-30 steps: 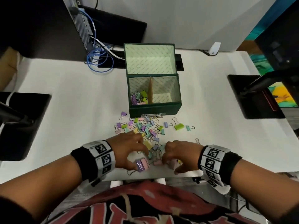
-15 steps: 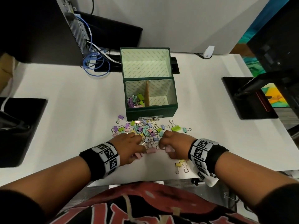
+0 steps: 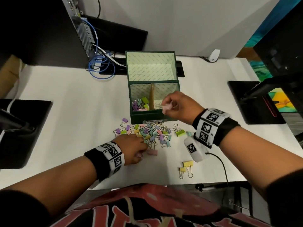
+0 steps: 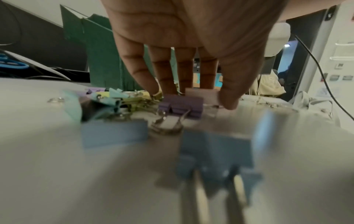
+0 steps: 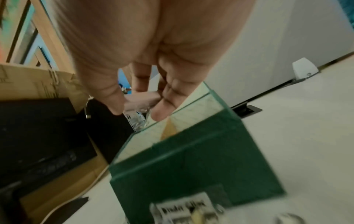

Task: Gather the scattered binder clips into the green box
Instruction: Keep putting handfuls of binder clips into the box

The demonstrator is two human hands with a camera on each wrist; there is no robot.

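A: Your right grip [image 3: 176,106] is pinched around a small pink clip [image 3: 167,106], held just above the near rim of the green box [image 3: 147,117], over the right compartment. Half a second ago that hand was down in the pile with the other one.

B: And my left?

A: Your left grip [image 3: 133,149] stays low on the counter [image 3: 73,112]. The wrist view shows the thumb and fingers [image 4: 229,97] closing on a pale pink clip [image 4: 201,94] behind a purple one [image 4: 182,106]. I'd call it pinched, though blur hides whether the clip has left the surface.

B: What does the move mean for the job?

A: One more clip is about to go in, I'd judge. The left compartment already holds a heap of clips [image 3: 140,104]; the right one looks nearly bare. Most of the scattered clips [image 3: 152,132] still lie just in front of the box, and two yellow clips [image 3: 186,167] sit apart near the counter's edge. You're early on.
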